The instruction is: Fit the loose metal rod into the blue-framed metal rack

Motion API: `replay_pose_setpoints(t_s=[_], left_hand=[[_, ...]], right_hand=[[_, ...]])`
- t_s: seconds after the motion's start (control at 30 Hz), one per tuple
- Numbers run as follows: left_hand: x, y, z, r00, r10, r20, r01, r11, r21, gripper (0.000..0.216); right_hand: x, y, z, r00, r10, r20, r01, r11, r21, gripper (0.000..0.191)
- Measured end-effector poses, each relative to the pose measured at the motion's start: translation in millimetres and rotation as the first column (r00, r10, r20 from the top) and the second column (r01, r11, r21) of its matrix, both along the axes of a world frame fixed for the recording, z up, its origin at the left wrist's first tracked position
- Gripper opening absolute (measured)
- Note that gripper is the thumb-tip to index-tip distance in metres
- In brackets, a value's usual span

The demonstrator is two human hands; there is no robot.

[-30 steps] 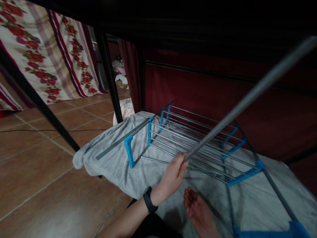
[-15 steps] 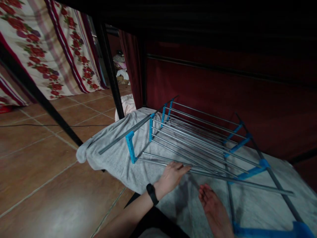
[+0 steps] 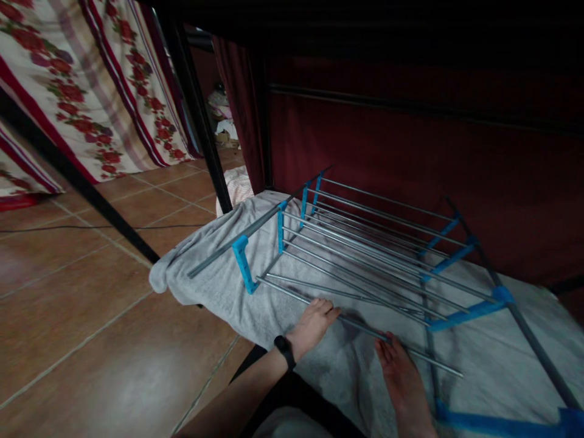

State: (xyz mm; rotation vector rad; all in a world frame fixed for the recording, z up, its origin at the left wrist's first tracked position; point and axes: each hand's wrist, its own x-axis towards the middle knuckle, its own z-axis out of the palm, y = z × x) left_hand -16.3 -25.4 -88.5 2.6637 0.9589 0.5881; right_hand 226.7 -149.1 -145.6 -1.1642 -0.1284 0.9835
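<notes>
A rack of thin metal rods with blue plastic brackets and grey side tubes lies on the grey blanket. One loose-looking metal rod runs across the near side, its left end by the blue bracket and its right end free over the blanket. My left hand, with a black band on the wrist, is closed over the middle of this rod. Farther right, my right hand has its fingers curled against the same rod, palm turned inward. Its thumb is hard to make out.
The grey blanket covers a low bed under a dark frame. Black posts stand at the left, and a dark red cloth hangs behind. On the left are tiled floor, a cable and a flowered curtain.
The near rod has swung toward me at its right end, away from the rack's right side. My right hand has come up against it. My left hand stays on the rod.
</notes>
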Motion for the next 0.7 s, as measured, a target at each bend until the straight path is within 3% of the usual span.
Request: replay_pose_setpoints(t_s=[0.1,0.33,0.5,0.63,0.7], left_hand=[[-2,0,-8.8,1.000,-0.002,-0.030,0.001,1.000,-0.010,0.031],[-31,4,-26.6,0.994,0.103,0.021,-0.101,0.991,-0.084,0.037],[-67,9,-31.6,0.984,0.179,0.008,-0.177,0.979,-0.104,0.040],[-80,7,-36.4,0.979,0.199,0.045,-0.192,0.974,-0.123,0.039],[-81,6,-39.5,0.979,0.204,0.024,-0.200,0.973,-0.113,0.039]], right_hand=[[7,2,-9.3,0.998,-0.067,0.017,0.067,0.997,-0.037,0.025],[32,-14,-34.8,0.989,-0.028,0.143,0.024,0.999,0.029,0.016],[31,-22,-36.0,0.996,0.046,0.080,-0.046,0.999,-0.002,0.019],[29,-21,-35.8,0.999,0.014,0.051,-0.009,0.995,-0.102,0.020],[28,-21,-35.5,0.997,0.002,0.083,0.004,0.997,-0.073,0.018]])
